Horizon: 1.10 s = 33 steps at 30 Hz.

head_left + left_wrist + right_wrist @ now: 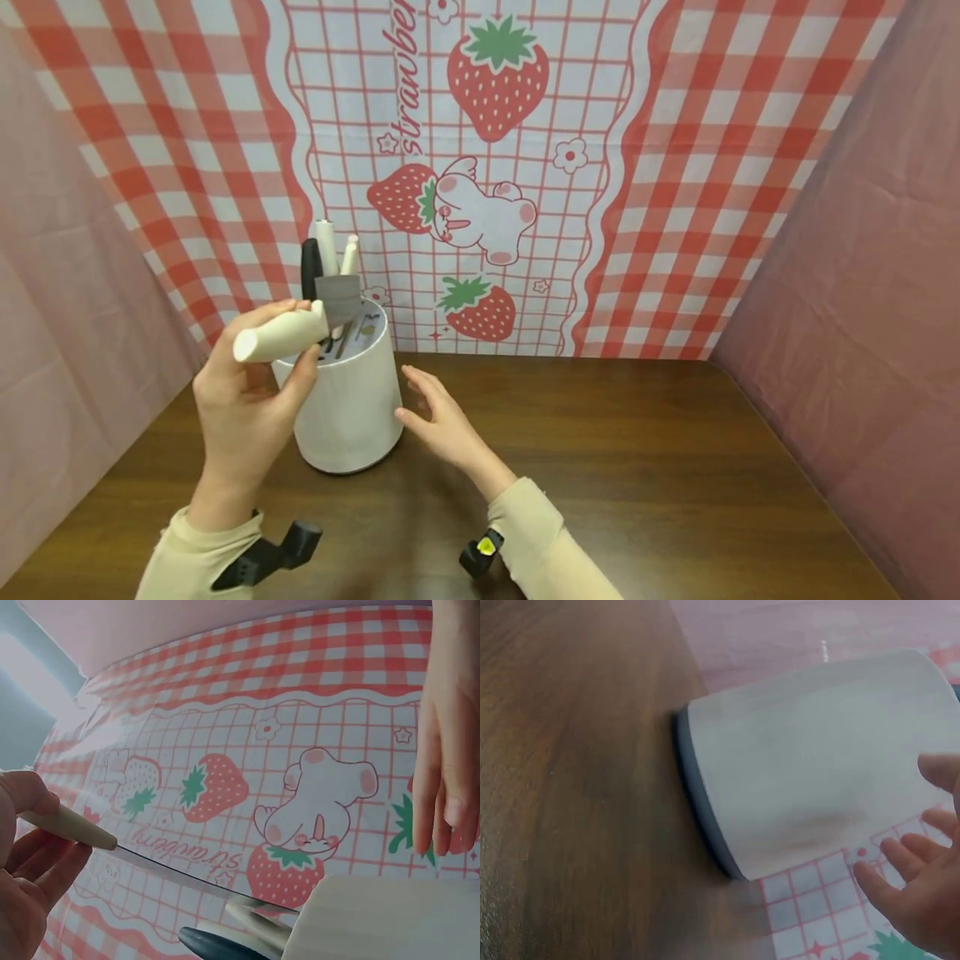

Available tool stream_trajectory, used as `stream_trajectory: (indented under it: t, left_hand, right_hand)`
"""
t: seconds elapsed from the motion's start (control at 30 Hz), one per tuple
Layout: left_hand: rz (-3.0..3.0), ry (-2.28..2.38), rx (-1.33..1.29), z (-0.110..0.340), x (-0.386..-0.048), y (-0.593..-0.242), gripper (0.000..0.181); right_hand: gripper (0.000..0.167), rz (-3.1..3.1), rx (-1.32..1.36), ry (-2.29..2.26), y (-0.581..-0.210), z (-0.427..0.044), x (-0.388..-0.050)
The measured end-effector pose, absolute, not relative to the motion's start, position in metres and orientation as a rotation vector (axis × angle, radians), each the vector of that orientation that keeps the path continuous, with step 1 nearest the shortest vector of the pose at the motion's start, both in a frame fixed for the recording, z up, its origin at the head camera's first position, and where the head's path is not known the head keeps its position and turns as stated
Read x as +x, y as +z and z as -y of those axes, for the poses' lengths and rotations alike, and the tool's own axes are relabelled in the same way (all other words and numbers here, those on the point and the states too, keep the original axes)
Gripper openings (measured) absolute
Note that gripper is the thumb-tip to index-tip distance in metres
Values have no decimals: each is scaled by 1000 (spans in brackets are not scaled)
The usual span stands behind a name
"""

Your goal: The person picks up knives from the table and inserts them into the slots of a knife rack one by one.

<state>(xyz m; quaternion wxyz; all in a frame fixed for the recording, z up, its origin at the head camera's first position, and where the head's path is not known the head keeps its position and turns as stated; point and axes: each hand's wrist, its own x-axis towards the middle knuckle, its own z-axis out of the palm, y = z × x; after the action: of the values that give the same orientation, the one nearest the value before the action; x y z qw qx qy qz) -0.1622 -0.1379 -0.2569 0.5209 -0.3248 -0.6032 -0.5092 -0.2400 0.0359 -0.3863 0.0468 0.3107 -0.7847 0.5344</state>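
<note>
My left hand point(251, 392) grips the cream handle of a broad-bladed kitchen knife point(281, 335) between thumb and fingers. Its grey blade stands over the top of a white round knife block point(348, 417); whether the lower end sits in a slot cannot be told. In the left wrist view the blade point(187, 879) runs from the handle to the block's rim. Beside the block's right side is my right hand point(446, 425), its fingers spread and holding nothing. In the right wrist view the block's wall point(817, 765) is close to those fingers point(904, 859).
Other handles rise from the block: a black one point(310, 267), a white one point(326, 246) and a slimmer white one point(349, 257). The brown wooden table point(637, 475) extends to the right. A strawberry-print cloth point(495, 192) hangs behind, with pink cloth point(840, 250) at the sides.
</note>
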Motion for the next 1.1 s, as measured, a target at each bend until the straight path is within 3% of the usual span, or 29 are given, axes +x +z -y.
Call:
stream_trajectory:
  t: [0.23, 0.83, 1.1]
  left_hand:
    - [1510, -1099, -788, 139, -163, -258, 30]
    - [1651, -920, -790, 145, -180, -274, 30]
    - [1737, -913, -731, 150, -194, -288, 44]
  right_hand:
    - [63, 2447, 1025, 1498, -403, -23, -247]
    - [56, 2408, 853, 1576, -404, -15, -244]
    - [54, 2398, 844, 1569, -404, -14, -243]
